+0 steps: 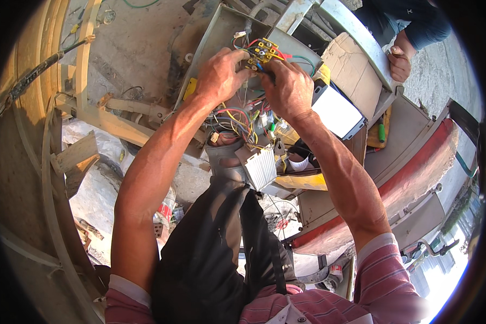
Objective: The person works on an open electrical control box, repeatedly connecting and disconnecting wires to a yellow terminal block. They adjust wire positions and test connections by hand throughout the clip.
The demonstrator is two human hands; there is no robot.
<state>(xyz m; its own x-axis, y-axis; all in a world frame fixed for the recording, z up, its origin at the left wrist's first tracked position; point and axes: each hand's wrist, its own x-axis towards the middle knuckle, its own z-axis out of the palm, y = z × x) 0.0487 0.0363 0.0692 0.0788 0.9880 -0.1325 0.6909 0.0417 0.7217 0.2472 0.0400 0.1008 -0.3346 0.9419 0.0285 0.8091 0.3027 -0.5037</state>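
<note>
A small black and yellow terminal block (263,51) with metal screws and coloured wires is up between my two hands. My left hand (216,75) pinches its left side with thumb and fingers. My right hand (290,89) is closed at its lower right edge, and a small blue and dark piece shows by the fingertips, too hidden to name. Below my hands hangs a tangle of coloured wires (237,121) with plugs. A finned silver metal box (259,167) sits under the tangle, and a white-topped flat box (339,112) lies right of my right wrist.
An open metal compartment (213,38) surrounds the wiring. Brown cardboard (352,67) lies to its right, and a green-handled tool (382,132) rests farther right. Another person's hand (399,65) is at the metal frame's edge. Wooden bars (110,121) run along the left.
</note>
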